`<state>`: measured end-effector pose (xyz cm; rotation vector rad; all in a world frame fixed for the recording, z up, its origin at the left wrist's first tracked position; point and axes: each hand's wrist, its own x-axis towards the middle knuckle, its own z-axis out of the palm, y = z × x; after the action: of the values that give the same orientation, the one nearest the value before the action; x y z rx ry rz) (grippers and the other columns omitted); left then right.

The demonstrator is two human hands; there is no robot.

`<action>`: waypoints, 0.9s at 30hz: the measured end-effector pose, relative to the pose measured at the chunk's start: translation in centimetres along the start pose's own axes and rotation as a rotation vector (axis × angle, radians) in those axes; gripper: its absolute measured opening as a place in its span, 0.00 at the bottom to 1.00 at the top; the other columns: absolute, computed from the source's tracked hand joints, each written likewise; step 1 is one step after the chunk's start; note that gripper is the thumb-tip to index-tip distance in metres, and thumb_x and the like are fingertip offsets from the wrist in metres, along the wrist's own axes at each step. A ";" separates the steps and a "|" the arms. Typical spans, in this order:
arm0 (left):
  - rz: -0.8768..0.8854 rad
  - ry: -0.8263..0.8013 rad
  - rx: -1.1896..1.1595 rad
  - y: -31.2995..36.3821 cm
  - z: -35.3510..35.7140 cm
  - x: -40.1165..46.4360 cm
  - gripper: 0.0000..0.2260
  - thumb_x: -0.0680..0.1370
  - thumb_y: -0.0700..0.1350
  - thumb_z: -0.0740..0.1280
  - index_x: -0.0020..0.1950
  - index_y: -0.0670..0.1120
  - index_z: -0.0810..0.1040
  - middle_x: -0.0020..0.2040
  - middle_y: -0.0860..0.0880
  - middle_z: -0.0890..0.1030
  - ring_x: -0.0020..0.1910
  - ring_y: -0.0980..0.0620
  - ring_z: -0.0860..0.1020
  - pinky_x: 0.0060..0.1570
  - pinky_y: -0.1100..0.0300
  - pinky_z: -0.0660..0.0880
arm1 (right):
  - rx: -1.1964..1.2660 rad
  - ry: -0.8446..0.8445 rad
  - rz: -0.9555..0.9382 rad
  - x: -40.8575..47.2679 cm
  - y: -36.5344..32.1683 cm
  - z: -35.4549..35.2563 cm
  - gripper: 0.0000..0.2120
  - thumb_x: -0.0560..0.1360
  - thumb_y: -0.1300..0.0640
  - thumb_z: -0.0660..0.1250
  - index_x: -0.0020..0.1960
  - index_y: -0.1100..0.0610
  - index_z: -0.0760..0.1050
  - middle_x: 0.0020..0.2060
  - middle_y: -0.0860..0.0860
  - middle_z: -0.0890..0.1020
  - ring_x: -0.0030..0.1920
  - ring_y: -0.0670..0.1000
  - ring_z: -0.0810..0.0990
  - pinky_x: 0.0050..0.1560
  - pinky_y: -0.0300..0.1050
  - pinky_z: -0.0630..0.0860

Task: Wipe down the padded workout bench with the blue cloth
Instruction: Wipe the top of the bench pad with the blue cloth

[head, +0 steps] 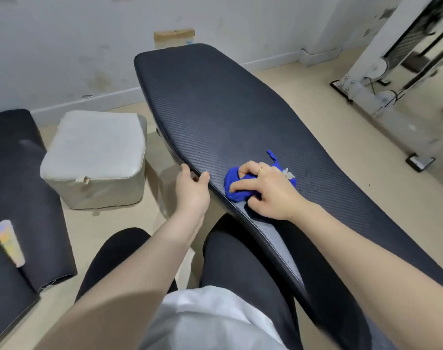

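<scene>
Black padded bench (230, 117) with carbon-weave texture runs diagonally from far wall toward lower right, fills most of the view. Person's two legs in black trousers (240, 269) at its near left edge, white shirt hem at bottom. Left of the bench on the beige floor: pale grey cushioned box (94, 157), and further left a dark rolled mat (31, 198) with a small iridescent tube (8, 242) lying on it. White machine frame (371, 79) upper right, well apart from the bench. Right hand (268, 190) is on the bench top near its left edge, fingers curled over a bunched blue cloth (236, 189), gripping it and pressing it onto the pad; cloth sits under and between the fingers, bulk poking out on the thumb side toward the bench edge, a thin blue tail (273, 157) and a pale tag sticking out past the knuckles. Ring on one finger. Left hand (192, 188) just beside the cloth, thumb on top of the bench edge, other fingers wrapped under the rim, holding the edge; not touching the cloth.
</scene>
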<state>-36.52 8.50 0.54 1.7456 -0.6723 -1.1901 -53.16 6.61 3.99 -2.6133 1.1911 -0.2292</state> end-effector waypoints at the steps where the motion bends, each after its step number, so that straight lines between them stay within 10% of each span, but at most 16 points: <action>1: -0.009 -0.001 0.003 0.3 0.0 -0.2 0.28 0.79 0.44 0.62 0.77 0.44 0.54 0.76 0.46 0.61 0.74 0.50 0.63 0.72 0.58 0.58 | 0.023 -0.013 0.005 -1.7 -0.3 -0.1 0.20 0.62 0.59 0.56 0.47 0.45 0.80 0.47 0.48 0.76 0.38 0.50 0.69 0.41 0.50 0.71; 12: -0.361 -0.304 -0.210 0.8 -0.5 -3.3 0.33 0.80 0.45 0.60 0.77 0.59 0.43 0.72 0.51 0.67 0.61 0.46 0.75 0.54 0.52 0.75 | -0.007 0.119 0.296 -1.0 -3.6 1.4 0.19 0.64 0.59 0.57 0.49 0.48 0.81 0.48 0.50 0.76 0.41 0.51 0.67 0.45 0.51 0.70; 17: -0.365 -0.258 -0.287 0.3 0.8 -3.3 0.32 0.81 0.44 0.58 0.77 0.61 0.42 0.54 0.55 0.74 0.32 0.53 0.66 0.40 0.58 0.71 | 0.045 0.121 0.391 -8.0 -3.8 0.8 0.18 0.62 0.56 0.53 0.43 0.49 0.80 0.41 0.45 0.70 0.38 0.52 0.70 0.43 0.55 0.73; 22: -0.340 -0.263 -0.243 0.0 0.4 -3.3 0.31 0.81 0.45 0.58 0.76 0.61 0.44 0.70 0.51 0.68 0.33 0.53 0.66 0.38 0.61 0.72 | 0.055 0.189 0.502 -2.0 -4.0 1.3 0.19 0.64 0.58 0.57 0.48 0.50 0.80 0.46 0.47 0.74 0.43 0.53 0.70 0.49 0.56 0.71; 27: -0.398 -0.291 -0.305 0.5 0.2 -3.2 0.31 0.82 0.43 0.58 0.76 0.61 0.43 0.74 0.51 0.65 0.64 0.45 0.72 0.57 0.51 0.73 | 0.064 0.122 0.460 -2.8 -3.9 1.2 0.20 0.63 0.59 0.57 0.50 0.49 0.80 0.46 0.48 0.73 0.43 0.54 0.70 0.49 0.51 0.69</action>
<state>-37.91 10.76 2.37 1.4993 -0.2878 -1.7448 -51.89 11.45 3.93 -2.2182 1.7499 -0.3288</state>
